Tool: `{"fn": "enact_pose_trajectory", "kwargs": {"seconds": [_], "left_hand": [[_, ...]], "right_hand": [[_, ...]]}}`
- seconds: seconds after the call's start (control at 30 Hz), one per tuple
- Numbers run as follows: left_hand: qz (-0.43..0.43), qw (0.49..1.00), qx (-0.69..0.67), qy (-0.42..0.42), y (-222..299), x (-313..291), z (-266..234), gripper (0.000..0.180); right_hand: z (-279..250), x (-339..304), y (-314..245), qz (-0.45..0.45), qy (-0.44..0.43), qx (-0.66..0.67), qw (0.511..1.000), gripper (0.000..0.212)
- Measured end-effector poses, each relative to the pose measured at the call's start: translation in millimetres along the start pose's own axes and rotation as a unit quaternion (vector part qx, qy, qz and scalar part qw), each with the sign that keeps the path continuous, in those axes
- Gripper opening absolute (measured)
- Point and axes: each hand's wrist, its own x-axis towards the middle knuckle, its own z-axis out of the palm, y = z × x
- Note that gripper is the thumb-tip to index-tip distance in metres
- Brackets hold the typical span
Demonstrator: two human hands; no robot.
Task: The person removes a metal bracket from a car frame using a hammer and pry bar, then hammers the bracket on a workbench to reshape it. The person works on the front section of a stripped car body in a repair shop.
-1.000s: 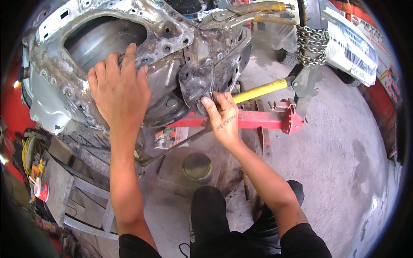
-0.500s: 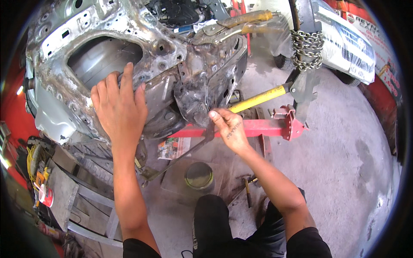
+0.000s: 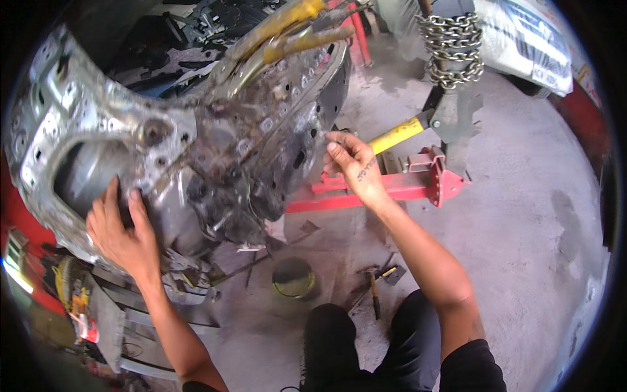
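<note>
A large grey car body panel, stained with rust and dark grime, fills the left and centre. My left hand lies on it by the lower rim of an oval opening, fingers stretched and thumb apart. At the panel's right edge, my right hand has curled fingers and the thumb close to the metal; it appears to grip that edge, though blur hides the exact contact. Locking pliers with yellowish, worn handles are clamped at the panel's far side.
Right of the panel stands a red steel beam with a yellow ram and a chain-wrapped post. On the floor are a bucket and a hammer. A covered white car is behind.
The panel with its pliers has shifted left and tilted, showing more of the dark parts behind. My left hand has gone left and down with it; my right hand has risen slightly.
</note>
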Motion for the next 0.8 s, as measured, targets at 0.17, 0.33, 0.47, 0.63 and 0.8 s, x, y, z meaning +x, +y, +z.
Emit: {"fn": "enact_pose_trajectory", "kwargs": {"seconds": [0.17,0.33,0.47,0.63,0.8], "left_hand": [[-0.035,0.996,-0.033,-0.073,7.8,13.6,-3.7,0.036],[-0.066,0.979,-0.056,-0.186,4.0,27.8,-24.4,0.042],[-0.083,0.953,-0.051,-0.286,5.2,44.8,-39.5,0.044],[-0.167,0.902,-0.130,-0.377,11.3,79.8,-69.2,0.046],[-0.398,0.635,-0.428,-0.505,85.7,97.1,-100.2,0.048]], "right_hand": [[-3.4,26.1,13.4,0.103,-0.001,0.119,0.988,0.039],[-27.2,46.8,-87.1,0.128,0.058,0.205,0.969,0.039],[-46.8,53.6,-193.1,0.094,0.001,0.184,0.978,0.042],[-16.8,67.4,-304.3,0.075,-0.137,-0.131,0.979,0.040],[9.1,85.0,-323.3,0.018,-0.196,-0.330,0.923,0.029]]}}
